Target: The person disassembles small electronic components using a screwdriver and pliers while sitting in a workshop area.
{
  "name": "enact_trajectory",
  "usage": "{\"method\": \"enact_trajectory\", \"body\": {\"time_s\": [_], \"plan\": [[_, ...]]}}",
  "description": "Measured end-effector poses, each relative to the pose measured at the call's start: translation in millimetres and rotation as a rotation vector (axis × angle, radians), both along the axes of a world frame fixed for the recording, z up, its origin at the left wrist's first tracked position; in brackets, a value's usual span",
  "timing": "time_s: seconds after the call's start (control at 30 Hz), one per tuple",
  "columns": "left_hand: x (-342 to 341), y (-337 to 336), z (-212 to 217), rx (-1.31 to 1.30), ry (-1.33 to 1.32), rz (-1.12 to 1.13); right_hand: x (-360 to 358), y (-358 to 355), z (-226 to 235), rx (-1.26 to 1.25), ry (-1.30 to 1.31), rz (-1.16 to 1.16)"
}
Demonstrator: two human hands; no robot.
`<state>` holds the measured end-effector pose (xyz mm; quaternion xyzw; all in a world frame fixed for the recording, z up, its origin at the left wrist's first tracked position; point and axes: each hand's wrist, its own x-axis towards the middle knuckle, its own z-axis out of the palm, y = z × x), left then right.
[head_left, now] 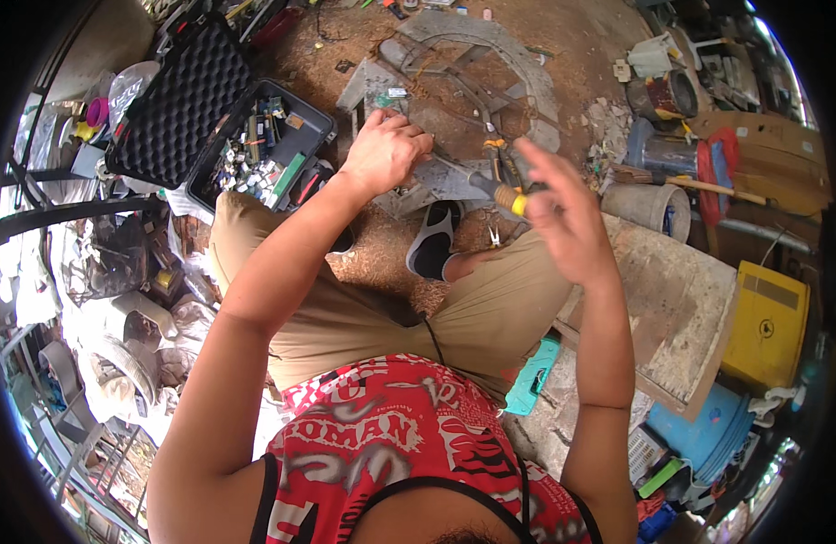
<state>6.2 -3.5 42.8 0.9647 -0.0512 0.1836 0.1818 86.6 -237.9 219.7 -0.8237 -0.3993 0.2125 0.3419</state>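
Observation:
Above a grey metal plate [454, 181] on the ground, my left hand [388, 152] is closed with its fingers curled down. What lies in its fingers is hidden. A screwdriver [502, 193] with a grey, brown and yellow handle slants between my hands, its thin shaft running toward my left fingertips. My right hand [568, 213] has its fingers stretched out and slightly blurred, the thumb by the yellow handle end. Just beyond the screwdriver are pliers [496, 161] with dark and yellow handles. Small pale-jawed pliers [494, 238] lie between my shoe and right leg.
An open black case [316, 124] with a foam-lined lid holds many small electronic parts at the left. A round metal frame [536, 86] lies ahead. At the right are a bucket [637, 207], a worn board [685, 313] and a yellow box [770, 317]. A teal case [534, 376] sits beside my right leg.

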Motion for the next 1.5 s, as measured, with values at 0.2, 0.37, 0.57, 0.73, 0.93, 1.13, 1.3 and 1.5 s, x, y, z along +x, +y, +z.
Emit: {"method": "enact_trajectory", "body": {"time_s": [0.2,0.37,0.57,0.73,0.93,1.13,1.3,1.5], "plan": [[3,-5,17,0.028,-0.011,-0.032,-11,-1,-34,-0.382,-0.201,0.082],[3,14,31,-0.599,-0.210,0.001,-21,-7,-30,-0.176,-0.054,-0.082],[1,16,35,-1.302,0.102,-0.089,-23,-13,-22,-0.114,0.051,-0.131],[3,13,42,-1.157,-0.108,-0.054,-28,-15,-37,0.019,0.054,-0.127],[2,11,33,-1.053,-0.201,-0.026,-32,-10,-30,-0.067,0.025,-0.121],[2,6,43,-0.920,-0.210,0.036,-39,-15,-66,0.198,-0.069,-0.156],[2,5,45,-0.848,-0.316,0.086,-45,-10,-61,0.152,0.277,-0.243],[3,10,40,-0.926,-0.239,0.033,-39,-9,-53,0.056,0.070,-0.195]]}}
